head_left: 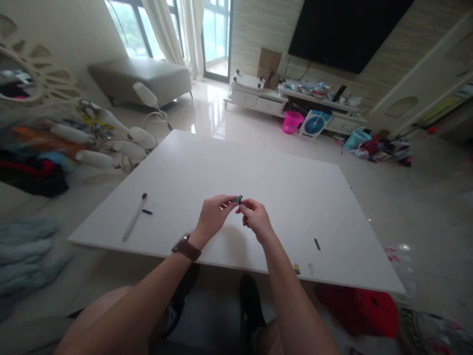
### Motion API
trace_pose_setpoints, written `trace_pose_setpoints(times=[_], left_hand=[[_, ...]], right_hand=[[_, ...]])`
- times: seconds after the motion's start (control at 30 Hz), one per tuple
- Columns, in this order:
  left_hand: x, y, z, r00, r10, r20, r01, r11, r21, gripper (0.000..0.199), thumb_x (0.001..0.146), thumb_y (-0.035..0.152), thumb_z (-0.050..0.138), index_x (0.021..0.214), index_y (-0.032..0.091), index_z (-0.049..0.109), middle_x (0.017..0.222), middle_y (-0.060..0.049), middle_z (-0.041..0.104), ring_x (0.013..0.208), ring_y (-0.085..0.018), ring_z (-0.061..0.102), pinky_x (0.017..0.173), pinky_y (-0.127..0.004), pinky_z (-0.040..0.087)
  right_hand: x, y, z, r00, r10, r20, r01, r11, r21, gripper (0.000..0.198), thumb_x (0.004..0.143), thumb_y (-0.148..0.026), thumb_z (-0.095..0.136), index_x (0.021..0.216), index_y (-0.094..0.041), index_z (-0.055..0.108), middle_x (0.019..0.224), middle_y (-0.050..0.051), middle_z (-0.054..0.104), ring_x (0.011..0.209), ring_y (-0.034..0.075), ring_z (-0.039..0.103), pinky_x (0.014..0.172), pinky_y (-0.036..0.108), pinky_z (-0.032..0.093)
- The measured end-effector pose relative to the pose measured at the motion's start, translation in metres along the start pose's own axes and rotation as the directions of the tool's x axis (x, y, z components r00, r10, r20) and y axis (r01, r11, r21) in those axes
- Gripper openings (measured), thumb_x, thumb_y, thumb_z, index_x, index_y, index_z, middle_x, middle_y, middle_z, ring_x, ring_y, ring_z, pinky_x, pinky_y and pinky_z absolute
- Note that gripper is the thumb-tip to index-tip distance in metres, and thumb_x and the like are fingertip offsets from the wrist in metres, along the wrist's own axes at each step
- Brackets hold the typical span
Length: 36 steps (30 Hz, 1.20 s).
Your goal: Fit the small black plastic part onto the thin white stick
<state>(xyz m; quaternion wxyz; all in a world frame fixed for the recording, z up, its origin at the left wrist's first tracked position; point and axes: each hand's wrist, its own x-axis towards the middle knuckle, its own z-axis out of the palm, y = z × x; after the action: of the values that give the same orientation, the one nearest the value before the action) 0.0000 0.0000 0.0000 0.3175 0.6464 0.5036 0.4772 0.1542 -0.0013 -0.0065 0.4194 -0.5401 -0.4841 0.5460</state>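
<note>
Left hand [213, 213], angled around 1:30, pinches some tiny dark green piece [237, 199]; right hand [256, 217], around 10:30, seems clamped on it too, though it's kinda blurry.

Green piece [238, 198] in fingers [226, 198] above white table [258, 167]

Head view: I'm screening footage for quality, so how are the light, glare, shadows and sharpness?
Head view: glass door bright, floor streaked with glare; head view: soft shadow on the table below the left hand and right hand; head view: edges stretched and blurred, the small piece held lacking fine detail.
</note>
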Motion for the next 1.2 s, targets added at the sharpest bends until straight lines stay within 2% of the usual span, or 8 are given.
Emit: trace_pose_setpoints(times=[0.23,0.47,0.83,0.93,1.03,1.2], left_hand=[[-0.007,0.003,-0.012,1.000,-0.009,-0.013,0.009,1.000,0.007,0.018,0.083,0.037,0.071,0.096,0.028,0.080,0.088,-0.003,0.078,0.073,-0.019,0.068,0.070,-0.029,0.054],[-0.011,0.009,-0.014,0.998,-0.038,-0.045,0.037,0.999,-0.029,0.018,0.081,0.036,0.073,0.094,0.027,0.080,0.083,-0.003,0.078,0.069,-0.019,0.067,0.069,-0.030,0.055],[-0.004,0.009,-0.019,0.997,-0.071,-0.044,0.072,0.997,0.029,0.018,0.082,0.035,0.070,0.094,0.025,0.079,0.085,-0.004,0.078,0.069,-0.019,0.068,0.067,-0.030,0.052],[-0.003,0.007,-0.019,0.992,-0.114,-0.059,0.113,0.993,-0.017,0.018,0.083,0.036,0.069,0.092,0.023,0.078,0.084,-0.005,0.077,0.071,-0.020,0.070,0.066,-0.029,0.052],[-0.002,0.005,-0.019,0.985,-0.170,-0.027,0.166,0.980,-0.106,0.020,0.084,0.038,0.067,0.088,0.021,0.077,0.083,-0.006,0.076,0.073,-0.020,0.071,0.064,-0.028,0.051],[-0.005,0.002,-0.019,0.973,-0.230,0.019,0.228,0.948,-0.221,0.026,0.084,0.042,0.065,0.089,0.019,0.075,0.087,-0.008,0.076,0.072,-0.020,0.071,0.061,-0.027,0.051]], right_hand=[[-0.004,-0.001,0.008,0.999,-0.029,0.018,0.030,0.999,-0.029,0.024,0.079,-0.039,0.062,0.090,-0.018,0.069,0.082,0.002,0.071,0.040,0.006,0.045,0.038,0.021,0.032],[-0.008,0.001,0.012,0.994,-0.108,-0.004,0.107,0.991,-0.079,0.023,0.081,-0.039,0.061,0.089,-0.020,0.070,0.079,0.001,0.069,0.045,0.007,0.042,0.041,0.020,0.032],[-0.001,0.003,0.009,0.998,-0.035,-0.052,0.033,0.999,-0.042,0.028,0.080,-0.041,0.061,0.093,-0.017,0.066,0.076,0.000,0.066,0.038,0.006,0.044,0.036,0.020,0.030],[0.001,0.008,0.009,0.997,-0.014,-0.081,0.009,0.998,-0.066,0.027,0.081,-0.040,0.060,0.095,-0.018,0.064,0.079,0.000,0.066,0.039,0.006,0.049,0.036,0.019,0.032],[0.000,0.009,0.011,0.996,-0.011,-0.093,0.005,0.998,-0.066,0.027,0.080,-0.040,0.060,0.097,-0.019,0.063,0.085,0.000,0.064,0.043,0.007,0.055,0.036,0.018,0.033],[-0.004,0.006,0.015,0.995,-0.003,-0.102,-0.001,0.999,-0.045,0.029,0.080,-0.041,0.060,0.099,-0.019,0.060,0.083,-0.001,0.061,0.045,0.008,0.056,0.035,0.018,0.035]])
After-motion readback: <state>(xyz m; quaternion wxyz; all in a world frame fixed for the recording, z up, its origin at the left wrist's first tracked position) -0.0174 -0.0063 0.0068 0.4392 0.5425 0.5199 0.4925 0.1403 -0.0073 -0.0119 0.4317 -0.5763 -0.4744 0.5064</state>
